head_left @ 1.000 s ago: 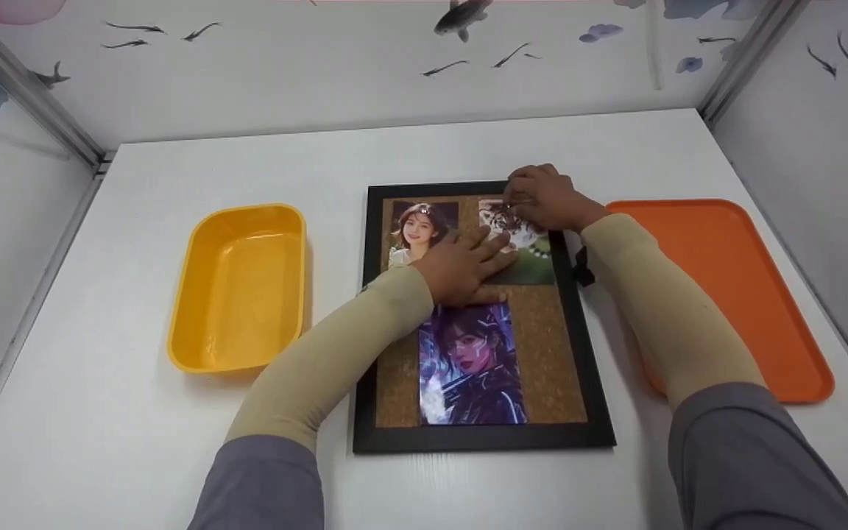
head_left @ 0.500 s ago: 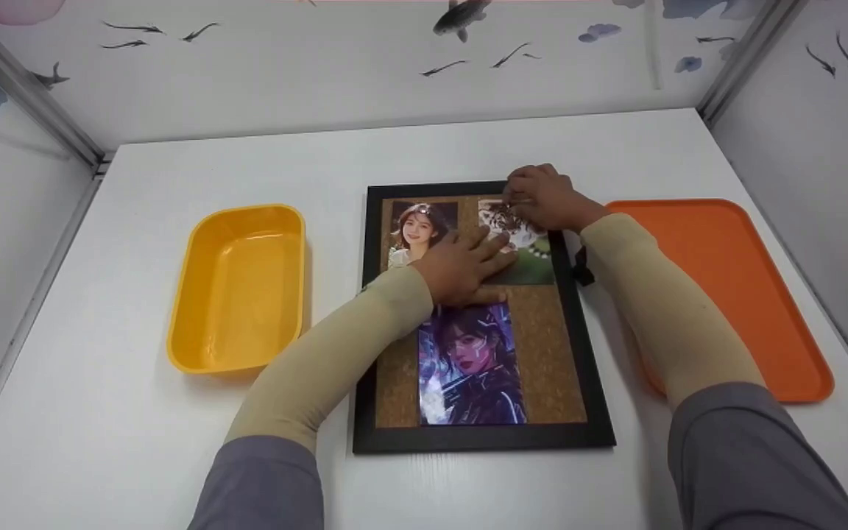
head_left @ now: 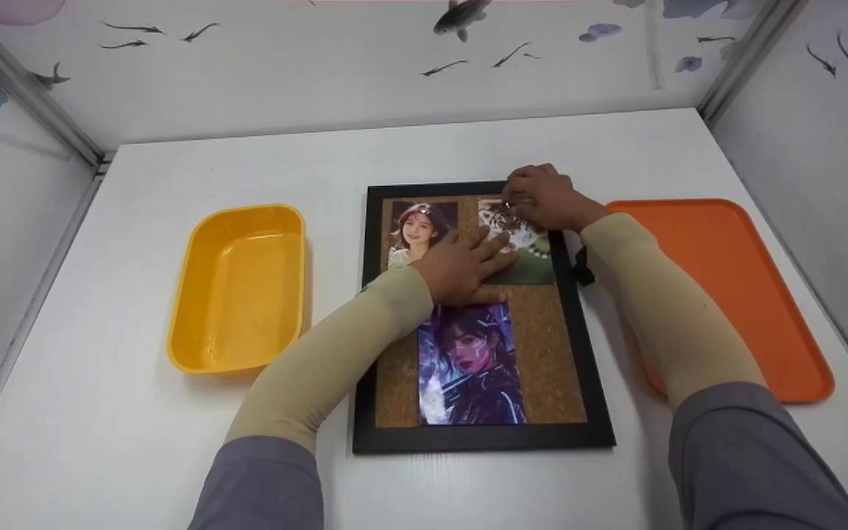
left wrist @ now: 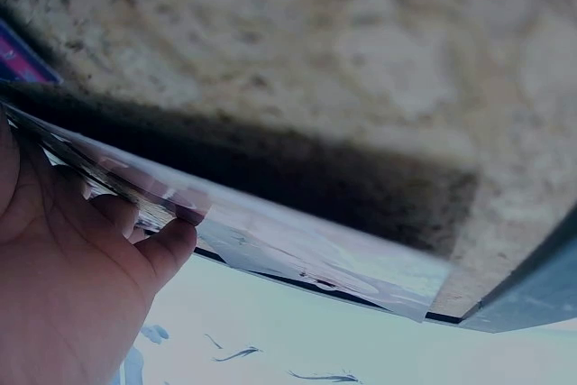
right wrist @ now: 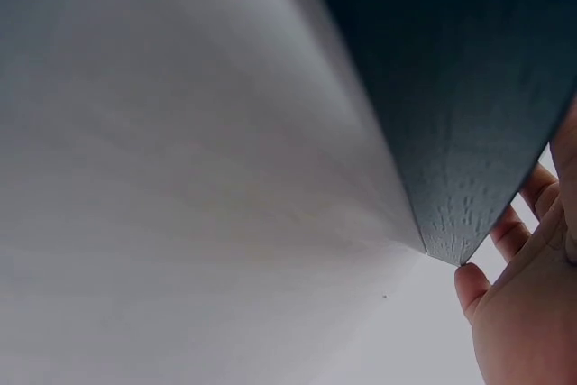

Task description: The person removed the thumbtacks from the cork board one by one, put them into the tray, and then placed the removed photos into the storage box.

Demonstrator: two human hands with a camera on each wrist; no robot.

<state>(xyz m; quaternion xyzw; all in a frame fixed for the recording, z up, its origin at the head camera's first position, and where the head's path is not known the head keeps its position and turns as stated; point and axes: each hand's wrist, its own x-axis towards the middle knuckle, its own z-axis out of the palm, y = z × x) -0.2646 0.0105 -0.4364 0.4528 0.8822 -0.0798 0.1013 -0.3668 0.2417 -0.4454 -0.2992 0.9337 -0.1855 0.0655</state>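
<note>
A black-framed cork board (head_left: pixel 553 331) lies on the table with three photos on it. My left hand (head_left: pixel 461 266) rests with fingers spread over the board's middle, its fingertips on the tiger photo (head_left: pixel 523 269). Curled at that photo's top edge, my right hand (head_left: pixel 548 197) pinches a small shiny pin (head_left: pixel 507 205), mostly hidden by the fingers. The portrait photo (head_left: pixel 417 228), with a bright pin-like spot near its top, sits at upper left, partly under the left hand. Below is the purple illustrated photo (head_left: pixel 472 368). The right wrist view shows the frame edge (right wrist: pixel 460 132) beside the right hand.
A yellow bin (head_left: pixel 240 294) stands left of the board, near the left forearm. To the right lies an orange tray (head_left: pixel 740 294), partly covered by the right forearm. White panels with painted fish (head_left: pixel 461 18) enclose the table's back and sides.
Both hands keep their places on the board. At the right fingertips, the shiny pin shows slightly brighter now; the photos have not moved.
</note>
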